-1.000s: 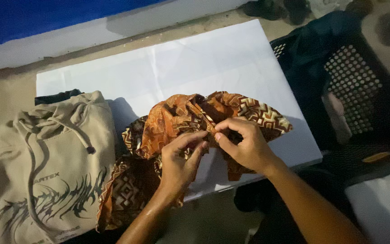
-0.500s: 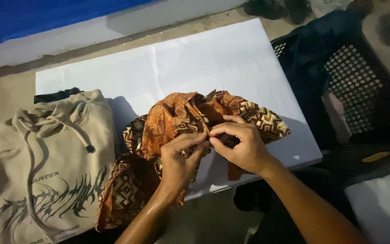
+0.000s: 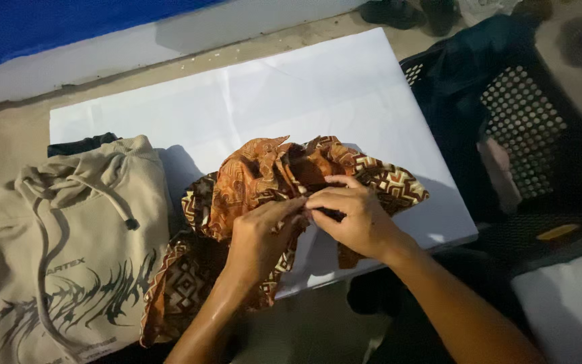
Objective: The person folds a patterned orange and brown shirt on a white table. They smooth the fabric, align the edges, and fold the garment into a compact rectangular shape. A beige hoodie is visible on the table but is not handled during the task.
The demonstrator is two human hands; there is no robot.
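Both hands have drawn closer, left hand (image 3: pixel 261 236) and right hand (image 3: pixel 355 219) pinching one fold of the patterned cloth (image 3: pixel 271 182) bunched on the white sheet (image 3: pixel 271 101); best kept taut, edges matched.

Crumpled orange-brown patterned cloth (image 3: pixel 264 195), printed with geometric motifs, lying bunched on the near edge of a white sheet (image 3: pixel 291 101). Its lower end hangs over that edge toward the floor.
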